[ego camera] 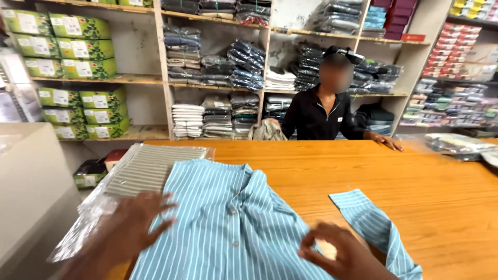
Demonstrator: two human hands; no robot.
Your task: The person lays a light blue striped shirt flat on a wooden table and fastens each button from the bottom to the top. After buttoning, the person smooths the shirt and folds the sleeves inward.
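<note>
shirt (pixel 233 223) lies flat, collar pointing away, under left hand (pixel 136 220).

The striped shirt (pixel 228 228) and both wrists run off the bottom edge.

Light blue shirt (pixel 228 223) with thin white stripes, lying flat and front up on the wooden counter in front of me. Band collar open at the top, button placket running down the middle, buttons closed. One sleeve stretches out to my right, cuff flat on the wood. Its left edge overlaps a bagged grey striped garment.
</note>
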